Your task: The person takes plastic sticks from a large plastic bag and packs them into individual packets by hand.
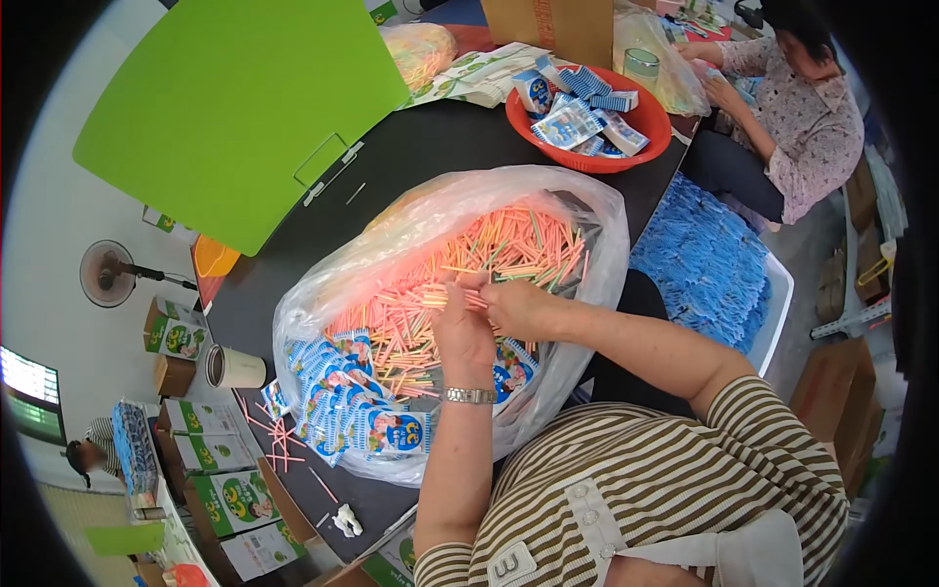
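Observation:
A large clear plastic bag [597, 230] lies open on the dark table, full of thin pink, yellow and green sticks [509, 240]. Over the sticks, my left hand [464, 333], with a watch at its wrist, has its fingers closed round a small bunch of them. My right hand [523, 307] meets it from the right, its fingers pinched at the other end of that bunch. Blue and white printed packets [396, 430] are piled in the near left part of the bag, and another packet [513, 370] lies just beyond my left wrist.
A red basin [655, 122] of packets stands at the back, near a person [802, 127] seated at the right. A white tub [780, 303] holds blue packets. A cup [235, 368], loose sticks, and a green panel [245, 108] are at the left.

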Motion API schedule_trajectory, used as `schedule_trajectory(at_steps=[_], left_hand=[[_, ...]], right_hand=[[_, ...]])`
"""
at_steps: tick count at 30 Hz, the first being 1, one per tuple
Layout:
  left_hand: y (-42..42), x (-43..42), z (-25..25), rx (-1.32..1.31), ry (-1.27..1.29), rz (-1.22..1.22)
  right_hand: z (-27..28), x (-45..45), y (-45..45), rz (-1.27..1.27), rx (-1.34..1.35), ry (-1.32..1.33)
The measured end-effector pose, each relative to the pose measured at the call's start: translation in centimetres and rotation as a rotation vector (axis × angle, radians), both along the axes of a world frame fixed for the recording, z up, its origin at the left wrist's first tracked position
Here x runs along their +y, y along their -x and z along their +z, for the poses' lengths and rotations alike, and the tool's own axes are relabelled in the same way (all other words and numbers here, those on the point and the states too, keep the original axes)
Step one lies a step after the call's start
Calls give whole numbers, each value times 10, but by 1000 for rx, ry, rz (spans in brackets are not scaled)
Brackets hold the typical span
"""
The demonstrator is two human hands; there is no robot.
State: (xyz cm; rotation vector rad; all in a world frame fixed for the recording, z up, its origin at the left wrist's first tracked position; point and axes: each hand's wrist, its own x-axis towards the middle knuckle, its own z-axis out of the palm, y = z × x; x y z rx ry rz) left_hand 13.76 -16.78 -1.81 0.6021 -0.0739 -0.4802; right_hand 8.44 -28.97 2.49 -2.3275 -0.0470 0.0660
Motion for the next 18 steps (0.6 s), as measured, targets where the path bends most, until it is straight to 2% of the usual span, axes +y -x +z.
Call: schedule_trajectory(at_steps=[3, 7, 11, 15, 16, 18], left_hand=[[11, 1, 11, 14, -93, 15], [16, 8, 36, 91, -144, 82], [8, 11, 24, 4, -98, -22], [15, 6, 23, -100, 19, -69], [18, 10, 24, -98, 20, -63], [23, 19, 34, -123, -166, -124]], right_hand=[[4, 9, -3, -6, 12, 43], [26, 5, 4, 73, 7, -101], [29, -2, 10, 129, 52, -77], [25, 8, 15, 38, -143, -122], [35, 3, 19, 77, -88, -53], [53, -5, 21, 160, 21, 85]])
